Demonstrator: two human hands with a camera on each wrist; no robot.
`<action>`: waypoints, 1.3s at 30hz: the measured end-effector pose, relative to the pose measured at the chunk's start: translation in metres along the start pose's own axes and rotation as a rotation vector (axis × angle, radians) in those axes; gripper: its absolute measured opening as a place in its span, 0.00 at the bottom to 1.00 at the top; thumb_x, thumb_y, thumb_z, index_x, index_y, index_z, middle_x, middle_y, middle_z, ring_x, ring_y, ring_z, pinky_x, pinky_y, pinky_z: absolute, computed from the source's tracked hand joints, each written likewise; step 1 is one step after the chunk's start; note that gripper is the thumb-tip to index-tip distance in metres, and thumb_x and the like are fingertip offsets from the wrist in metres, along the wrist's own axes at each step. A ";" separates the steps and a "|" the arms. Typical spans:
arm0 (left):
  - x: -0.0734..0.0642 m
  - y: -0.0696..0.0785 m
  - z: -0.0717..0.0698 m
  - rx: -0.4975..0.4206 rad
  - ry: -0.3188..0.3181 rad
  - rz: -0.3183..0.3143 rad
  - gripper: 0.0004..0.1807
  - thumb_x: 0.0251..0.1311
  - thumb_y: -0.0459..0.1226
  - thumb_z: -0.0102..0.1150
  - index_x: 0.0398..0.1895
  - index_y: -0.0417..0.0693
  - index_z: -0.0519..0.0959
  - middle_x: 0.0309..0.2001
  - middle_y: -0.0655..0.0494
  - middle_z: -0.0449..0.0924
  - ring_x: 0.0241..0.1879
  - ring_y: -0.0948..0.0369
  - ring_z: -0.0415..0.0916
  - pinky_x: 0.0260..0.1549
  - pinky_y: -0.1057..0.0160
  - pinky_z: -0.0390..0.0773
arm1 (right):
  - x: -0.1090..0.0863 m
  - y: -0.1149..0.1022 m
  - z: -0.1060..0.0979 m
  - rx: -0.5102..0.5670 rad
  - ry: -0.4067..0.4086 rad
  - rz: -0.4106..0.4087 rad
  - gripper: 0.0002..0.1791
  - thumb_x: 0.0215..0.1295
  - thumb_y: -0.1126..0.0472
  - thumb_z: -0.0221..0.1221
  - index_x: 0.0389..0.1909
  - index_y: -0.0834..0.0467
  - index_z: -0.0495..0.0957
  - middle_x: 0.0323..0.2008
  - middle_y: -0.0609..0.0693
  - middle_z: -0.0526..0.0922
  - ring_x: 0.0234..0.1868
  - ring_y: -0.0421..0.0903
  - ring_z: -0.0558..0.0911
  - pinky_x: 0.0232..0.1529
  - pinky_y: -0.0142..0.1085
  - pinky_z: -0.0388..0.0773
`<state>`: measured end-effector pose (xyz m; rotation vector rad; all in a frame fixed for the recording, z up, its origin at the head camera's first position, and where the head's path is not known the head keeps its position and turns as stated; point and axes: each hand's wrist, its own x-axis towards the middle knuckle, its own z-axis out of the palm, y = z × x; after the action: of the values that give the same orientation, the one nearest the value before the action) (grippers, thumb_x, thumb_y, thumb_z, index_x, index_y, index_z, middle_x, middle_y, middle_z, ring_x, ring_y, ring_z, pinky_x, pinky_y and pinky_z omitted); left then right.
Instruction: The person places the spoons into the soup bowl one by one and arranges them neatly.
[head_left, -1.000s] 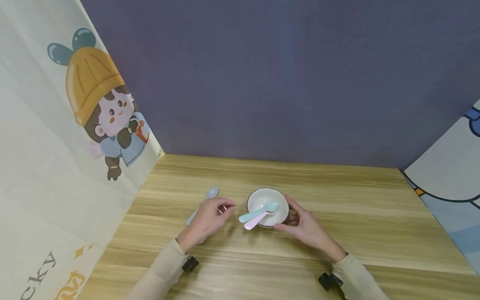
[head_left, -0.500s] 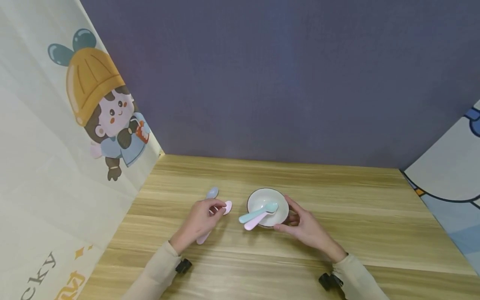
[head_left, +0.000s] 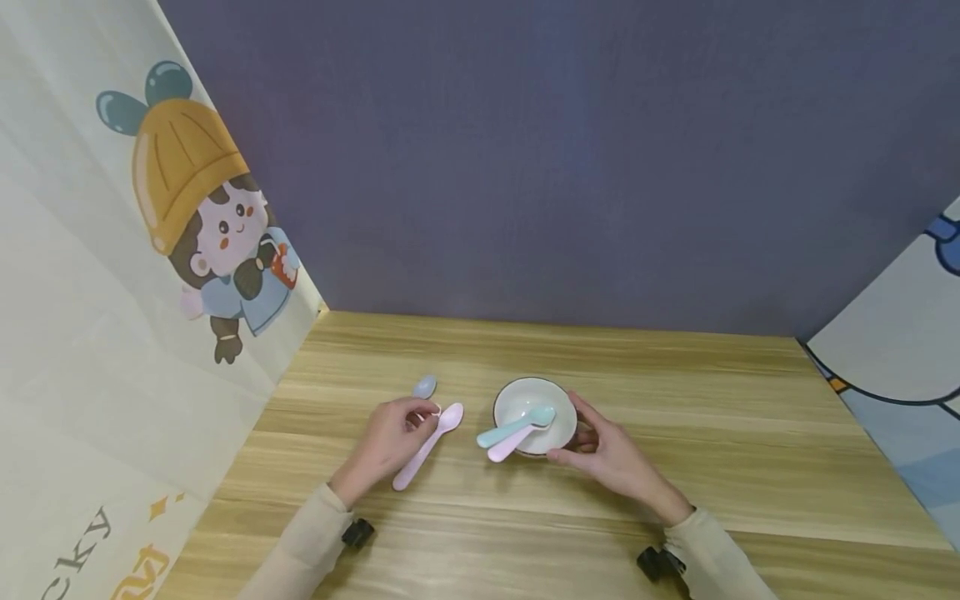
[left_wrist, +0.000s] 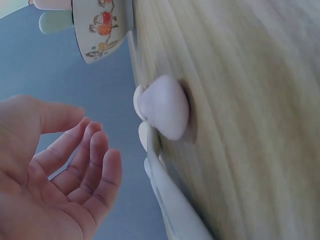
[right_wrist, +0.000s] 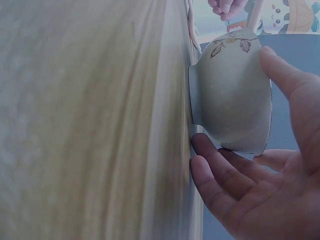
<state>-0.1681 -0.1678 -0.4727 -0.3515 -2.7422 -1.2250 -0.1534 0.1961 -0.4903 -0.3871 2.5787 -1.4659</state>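
Observation:
My right hand (head_left: 611,454) grips a white bowl (head_left: 510,393) at its right side, thumb at the near rim and fingers around the wall. In the right wrist view, the bowl (right_wrist: 235,95) stands upright on the table. A mint-green spoon (head_left: 506,430) and a pink spoon (head_left: 510,444) lean in it, handles over the left rim. My left hand (head_left: 390,437) hovers over the spoons left of the bowl, fingers loosely bent and holding nothing. Beside it lies another pink spoon (head_left: 423,454); a lavender spoon (head_left: 424,387) is partly hidden beneath. A pale edge shows near the fingertips.
The wooden table (head_left: 675,400) meets a dark blue-grey back panel (head_left: 525,167). A white printed curtain (head_left: 90,292) borders the left side and another printed panel (head_left: 892,333) the right.
My left hand has shifted left and slightly toward me, uncovering the loose pink spoon on the table. The right hand and the bowl have stayed in place.

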 end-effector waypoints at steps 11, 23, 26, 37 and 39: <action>0.002 -0.009 -0.014 0.067 0.081 0.026 0.08 0.64 0.32 0.69 0.45 0.42 0.90 0.34 0.52 0.89 0.31 0.62 0.83 0.34 0.65 0.84 | 0.000 0.002 0.000 -0.012 0.004 0.002 0.62 0.58 0.46 0.79 0.85 0.59 0.53 0.68 0.69 0.78 0.52 0.49 0.90 0.47 0.28 0.86; 0.003 -0.019 -0.022 0.157 0.094 0.036 0.09 0.63 0.34 0.69 0.45 0.42 0.89 0.41 0.48 0.90 0.38 0.56 0.85 0.41 0.56 0.84 | 0.000 0.001 0.000 0.003 -0.002 -0.001 0.62 0.58 0.46 0.79 0.85 0.59 0.53 0.70 0.68 0.77 0.53 0.50 0.90 0.49 0.31 0.87; 0.003 -0.021 -0.024 0.164 0.084 0.020 0.10 0.64 0.35 0.69 0.46 0.42 0.89 0.41 0.48 0.90 0.38 0.55 0.86 0.43 0.53 0.85 | 0.000 0.001 0.000 0.007 -0.001 0.004 0.61 0.59 0.47 0.79 0.85 0.59 0.53 0.68 0.69 0.78 0.53 0.50 0.90 0.48 0.30 0.87; 0.004 -0.029 -0.028 0.181 0.031 -0.079 0.11 0.66 0.36 0.68 0.47 0.40 0.89 0.37 0.50 0.89 0.38 0.56 0.86 0.42 0.52 0.86 | -0.001 0.001 0.000 0.011 0.001 0.006 0.61 0.59 0.48 0.79 0.85 0.60 0.53 0.65 0.68 0.80 0.53 0.50 0.90 0.50 0.30 0.86; 0.004 -0.030 -0.029 0.185 0.016 -0.091 0.11 0.66 0.36 0.68 0.47 0.40 0.89 0.37 0.50 0.90 0.38 0.56 0.86 0.42 0.53 0.86 | 0.000 0.001 0.000 0.011 0.001 0.000 0.61 0.59 0.48 0.79 0.85 0.60 0.53 0.66 0.69 0.80 0.54 0.50 0.90 0.50 0.31 0.86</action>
<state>-0.1791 -0.2078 -0.4744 -0.1989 -2.8569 -0.9762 -0.1530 0.1965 -0.4914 -0.3846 2.5703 -1.4802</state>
